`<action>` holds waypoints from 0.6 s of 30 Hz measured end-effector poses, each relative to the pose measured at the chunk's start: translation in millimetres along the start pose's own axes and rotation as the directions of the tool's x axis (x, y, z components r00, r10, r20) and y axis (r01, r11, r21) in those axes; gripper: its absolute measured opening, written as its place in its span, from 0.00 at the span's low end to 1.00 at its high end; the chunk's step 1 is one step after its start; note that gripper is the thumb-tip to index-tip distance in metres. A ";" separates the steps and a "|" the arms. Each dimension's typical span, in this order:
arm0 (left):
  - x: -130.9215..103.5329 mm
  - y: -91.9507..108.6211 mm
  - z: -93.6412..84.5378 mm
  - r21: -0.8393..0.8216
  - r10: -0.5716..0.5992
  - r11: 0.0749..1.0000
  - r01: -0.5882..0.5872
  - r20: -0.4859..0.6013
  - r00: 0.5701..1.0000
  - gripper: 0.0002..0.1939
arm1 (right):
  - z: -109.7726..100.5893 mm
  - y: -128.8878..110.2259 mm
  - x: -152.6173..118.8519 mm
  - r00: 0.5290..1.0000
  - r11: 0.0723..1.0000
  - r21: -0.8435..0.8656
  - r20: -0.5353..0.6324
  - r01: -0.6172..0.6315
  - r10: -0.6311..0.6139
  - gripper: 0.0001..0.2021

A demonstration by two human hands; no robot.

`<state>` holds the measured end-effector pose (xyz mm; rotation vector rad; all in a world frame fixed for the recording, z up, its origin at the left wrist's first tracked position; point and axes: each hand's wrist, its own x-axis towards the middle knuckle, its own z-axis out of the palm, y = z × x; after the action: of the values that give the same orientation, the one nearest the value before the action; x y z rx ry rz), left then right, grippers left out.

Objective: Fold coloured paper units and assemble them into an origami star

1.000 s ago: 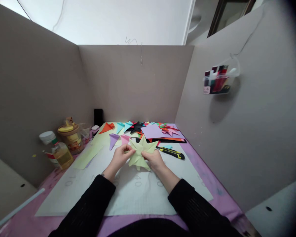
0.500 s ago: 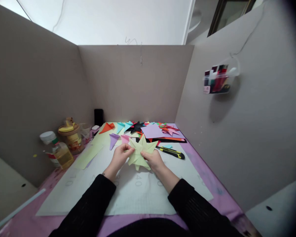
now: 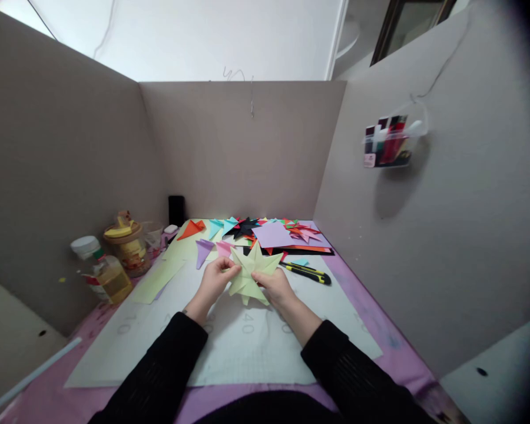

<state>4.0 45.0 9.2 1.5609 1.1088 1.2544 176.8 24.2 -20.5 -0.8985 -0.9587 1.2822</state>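
Hands (image 3: 214,284) | both mostly closed | pinching pale-green paper star (image 3: 256,259) from left and right

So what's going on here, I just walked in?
A person is holding a pale green paper star in both hands, the left hand pinching one side and the right hand gripping the other, above a white sheet with printed numbers. A yellow and black cutter lies to the right of the right hand. Beyond the hands lie a purple folded piece, an orange folded piece and a square lilac sheet.
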 end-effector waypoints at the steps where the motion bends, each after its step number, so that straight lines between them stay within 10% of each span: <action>1: 0.2 -0.5 0.0 0.010 0.005 1.000 -0.005 -0.005 1.000 0.12 | 0.4 -0.1 0.0 1.000 1.000 -0.001 0.001 -0.002 0.002 0.20; 18: -0.8 4.3 2.0 0.028 0.028 0.999 -0.026 -0.077 0.997 0.12 | 2.4 -0.8 -1.5 1.000 1.000 0.029 -0.020 0.006 -0.006 0.22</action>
<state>6.5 43.0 12.8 1.5637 1.1616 1.3325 174.7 22.7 -19.0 -0.8843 -0.9247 1.2768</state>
